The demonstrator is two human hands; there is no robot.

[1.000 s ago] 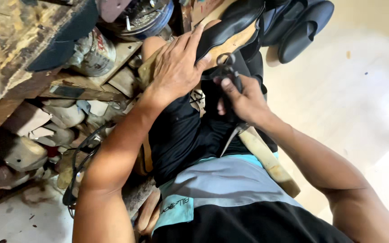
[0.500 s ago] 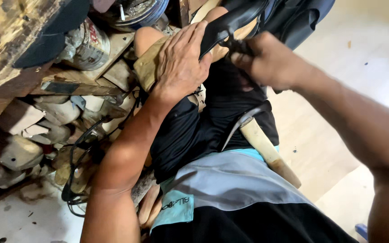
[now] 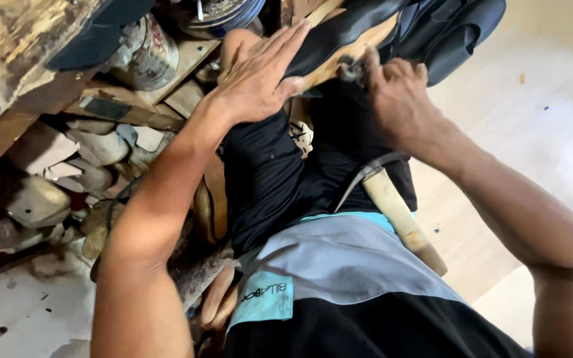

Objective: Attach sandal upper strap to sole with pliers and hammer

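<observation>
A black shoe sole (image 3: 346, 30) lies on a tan shoe last across my knee, at the top middle. My left hand (image 3: 260, 76) lies flat on it, fingers spread, pressing down. My right hand (image 3: 396, 99) is closed around a small dark metal tool (image 3: 349, 68) whose tip meets the edge of the sole. A wooden-handled hammer (image 3: 402, 219) rests on my lap beside my right forearm.
A worn wooden bench (image 3: 28, 40) with a metal tin (image 3: 150, 56) stands at the left. Under it lie several pale shoe lasts and scraps (image 3: 67, 172). Dark sandals (image 3: 459, 33) sit at the top right on a light floor (image 3: 545, 113).
My right hand has moved up from my lap to the sole's edge with the tool. My left hand stays pressed on the sole. The view has shifted closer.
</observation>
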